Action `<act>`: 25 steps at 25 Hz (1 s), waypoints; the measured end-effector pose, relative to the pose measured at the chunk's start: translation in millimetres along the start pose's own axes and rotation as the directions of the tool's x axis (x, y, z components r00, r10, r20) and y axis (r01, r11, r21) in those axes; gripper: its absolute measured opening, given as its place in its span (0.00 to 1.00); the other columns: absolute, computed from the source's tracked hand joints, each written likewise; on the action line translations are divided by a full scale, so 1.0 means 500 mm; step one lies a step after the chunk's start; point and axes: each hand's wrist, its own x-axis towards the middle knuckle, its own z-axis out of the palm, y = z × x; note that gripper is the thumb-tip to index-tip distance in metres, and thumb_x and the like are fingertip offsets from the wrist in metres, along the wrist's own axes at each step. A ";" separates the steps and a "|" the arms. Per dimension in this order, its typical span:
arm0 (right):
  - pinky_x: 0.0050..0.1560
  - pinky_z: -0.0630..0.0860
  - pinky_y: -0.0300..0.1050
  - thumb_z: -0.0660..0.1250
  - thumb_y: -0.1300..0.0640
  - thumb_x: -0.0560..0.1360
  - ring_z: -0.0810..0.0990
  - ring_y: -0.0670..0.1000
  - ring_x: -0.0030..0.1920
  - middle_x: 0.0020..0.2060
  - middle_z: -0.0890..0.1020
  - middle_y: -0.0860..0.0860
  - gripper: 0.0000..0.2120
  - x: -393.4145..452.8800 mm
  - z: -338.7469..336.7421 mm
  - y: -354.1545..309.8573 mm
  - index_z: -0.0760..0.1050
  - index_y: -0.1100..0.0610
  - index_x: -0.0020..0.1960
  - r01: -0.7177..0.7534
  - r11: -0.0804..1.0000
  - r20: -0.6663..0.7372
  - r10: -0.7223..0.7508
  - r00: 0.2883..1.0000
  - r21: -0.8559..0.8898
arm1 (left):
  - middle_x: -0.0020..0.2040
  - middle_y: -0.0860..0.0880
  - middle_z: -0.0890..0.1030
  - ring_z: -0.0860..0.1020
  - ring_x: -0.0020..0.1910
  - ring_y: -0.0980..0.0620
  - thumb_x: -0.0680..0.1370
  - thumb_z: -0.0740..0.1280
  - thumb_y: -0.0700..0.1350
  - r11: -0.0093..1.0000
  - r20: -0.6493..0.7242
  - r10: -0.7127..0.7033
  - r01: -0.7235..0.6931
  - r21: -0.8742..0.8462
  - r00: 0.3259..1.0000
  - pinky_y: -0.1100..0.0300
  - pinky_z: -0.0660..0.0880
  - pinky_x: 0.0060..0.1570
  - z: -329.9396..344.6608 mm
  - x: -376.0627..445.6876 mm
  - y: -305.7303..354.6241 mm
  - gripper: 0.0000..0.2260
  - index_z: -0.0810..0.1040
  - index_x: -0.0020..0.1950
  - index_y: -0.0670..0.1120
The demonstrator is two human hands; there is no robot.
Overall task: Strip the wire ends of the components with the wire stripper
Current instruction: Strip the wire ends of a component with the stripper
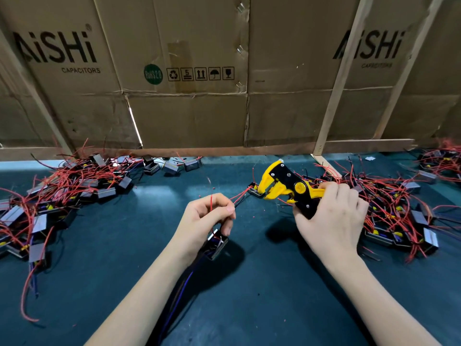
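My right hand grips the handles of a yellow and black wire stripper, its jaws pointing left and parted, with no wire in them. My left hand pinches thin red wires between thumb and fingers; one wire end sticks up above the fingers. A small black box component hangs below that hand, with dark blue and black wires trailing toward me. Another black component lies on the mat just left of the stripper's jaws, and red wires run from it toward my left hand.
A large pile of black components with red wires covers the left of the dark green mat. A second pile lies to the right, behind my right hand. Cardboard boxes and wooden slats wall off the back. Tiny red insulation bits dot the mat.
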 end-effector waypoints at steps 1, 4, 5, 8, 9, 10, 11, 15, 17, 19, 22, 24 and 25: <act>0.49 0.63 0.55 0.78 0.45 0.62 0.74 0.62 0.46 0.44 0.76 0.60 0.28 -0.003 0.002 -0.002 0.73 0.62 0.51 0.017 1.000 0.004 -0.017 1.000 -0.006 | 0.27 0.51 0.75 0.70 0.24 0.52 0.74 0.66 0.40 1.000 -0.002 0.005 -0.005 0.013 1.000 0.66 0.68 0.30 0.002 -0.001 -0.001 0.06 0.74 0.38 0.40; 0.48 0.64 0.55 0.77 0.43 0.63 0.75 0.61 0.45 0.42 0.77 0.58 0.28 -0.010 0.009 -0.009 0.73 0.62 0.49 0.082 0.997 0.016 -0.082 0.997 -0.013 | 0.23 0.47 0.73 0.68 0.23 0.52 0.76 0.70 0.41 0.991 -0.023 0.004 -0.001 0.137 1.000 0.64 0.67 0.30 0.005 -0.005 -0.005 0.09 0.76 0.37 0.41; 0.47 0.65 0.54 0.77 0.42 0.63 0.75 0.61 0.44 0.41 0.77 0.58 0.28 -0.012 0.011 -0.011 0.73 0.62 0.48 0.096 0.995 0.025 -0.096 0.995 -0.013 | 0.23 0.46 0.72 0.68 0.23 0.52 0.76 0.70 0.43 0.988 -0.015 0.004 -0.002 0.157 1.000 0.64 0.68 0.31 0.005 -0.006 -0.005 0.09 0.76 0.38 0.41; 0.47 0.66 0.54 0.76 0.39 0.65 0.76 0.60 0.43 0.40 0.78 0.57 0.28 -0.015 0.015 -0.013 0.73 0.62 0.46 0.099 0.995 0.066 -0.098 0.993 -0.015 | 0.23 0.46 0.74 0.68 0.23 0.51 0.73 0.70 0.51 0.986 0.059 0.003 -0.012 0.168 0.998 0.61 0.69 0.32 0.007 -0.011 -0.004 0.10 0.79 0.39 0.44; 0.47 0.66 0.54 0.75 0.38 0.65 0.76 0.60 0.43 0.39 0.78 0.57 0.28 -0.015 0.016 -0.013 0.73 0.62 0.46 0.101 0.995 0.079 -0.099 0.992 -0.022 | 0.24 0.46 0.74 0.69 0.23 0.50 0.73 0.70 0.52 0.984 0.069 0.007 -0.019 0.176 0.998 0.60 0.69 0.32 0.009 -0.011 -0.004 0.11 0.79 0.40 0.44; 0.47 0.66 0.54 0.75 0.37 0.65 0.76 0.60 0.42 0.39 0.78 0.57 0.28 -0.016 0.017 -0.014 0.73 0.61 0.45 0.106 0.994 0.089 -0.103 0.991 -0.030 | 0.24 0.45 0.75 0.70 0.23 0.50 0.73 0.70 0.52 0.984 0.075 0.017 -0.030 0.177 0.997 0.60 0.69 0.33 0.010 -0.012 -0.004 0.11 0.80 0.40 0.44; 0.46 0.66 0.54 0.74 0.37 0.65 0.76 0.60 0.42 0.39 0.78 0.57 0.29 -0.017 0.018 -0.014 0.72 0.61 0.45 0.113 0.993 0.099 -0.109 0.989 -0.035 | 0.25 0.45 0.76 0.72 0.24 0.50 0.73 0.70 0.52 0.985 0.084 0.031 -0.044 0.164 0.996 0.60 0.70 0.34 0.011 -0.012 -0.004 0.11 0.80 0.40 0.44; 0.47 0.67 0.54 0.73 0.36 0.65 0.77 0.60 0.43 0.39 0.78 0.57 0.29 -0.021 0.020 -0.017 0.72 0.61 0.44 0.132 0.990 0.161 -0.122 0.979 -0.054 | 0.30 0.46 0.80 0.77 0.30 0.50 0.75 0.70 0.49 0.989 0.155 0.038 -0.059 0.134 0.987 0.62 0.73 0.40 0.011 -0.013 -0.007 0.09 0.81 0.41 0.44; 0.47 0.66 0.54 0.72 0.35 0.65 0.77 0.59 0.43 0.39 0.77 0.55 0.28 -0.021 0.019 -0.018 0.72 0.60 0.44 0.134 0.991 0.163 -0.130 0.978 -0.018 | 0.28 0.46 0.80 0.76 0.29 0.49 0.75 0.70 0.47 0.978 0.089 0.010 -0.028 0.206 0.996 0.62 0.72 0.37 0.015 -0.009 -0.015 0.08 0.80 0.40 0.44; 0.45 0.67 0.53 0.72 0.36 0.66 0.77 0.59 0.41 0.37 0.77 0.54 0.26 -0.020 0.016 -0.017 0.72 0.60 0.42 0.139 0.989 0.135 -0.146 0.980 0.056 | 0.26 0.45 0.79 0.74 0.27 0.49 0.76 0.69 0.44 0.962 -0.007 -0.015 0.017 0.274 1.000 0.62 0.70 0.33 0.016 -0.005 -0.025 0.08 0.79 0.38 0.44; 0.44 0.67 0.52 0.65 0.36 0.66 0.77 0.58 0.39 0.34 0.76 0.52 0.24 -0.016 0.010 -0.020 0.71 0.59 0.40 0.152 0.981 0.078 -0.161 0.984 0.117 | 0.25 0.44 0.79 0.72 0.25 0.49 0.79 0.67 0.39 0.949 -0.066 -0.019 0.038 0.313 0.998 0.60 0.71 0.35 0.011 -0.002 -0.031 0.10 0.78 0.37 0.43; 0.43 0.66 0.51 0.64 0.35 0.65 0.77 0.58 0.38 0.34 0.76 0.52 0.24 -0.013 0.008 -0.018 0.71 0.58 0.40 0.157 0.982 0.070 -0.164 0.984 0.102 | 0.24 0.44 0.79 0.71 0.24 0.49 0.78 0.67 0.39 0.946 -0.053 -0.020 0.036 0.321 0.998 0.61 0.70 0.33 0.010 -0.003 -0.032 0.09 0.77 0.38 0.41; 0.43 0.66 0.51 0.65 0.35 0.65 0.76 0.58 0.38 0.34 0.76 0.51 0.24 -0.012 0.008 -0.016 0.71 0.58 0.40 0.160 0.984 0.076 -0.166 0.983 0.081 | 0.24 0.45 0.79 0.70 0.24 0.50 0.78 0.68 0.39 0.943 -0.039 -0.027 0.039 0.330 0.999 0.62 0.69 0.30 0.012 -0.004 -0.032 0.09 0.78 0.38 0.41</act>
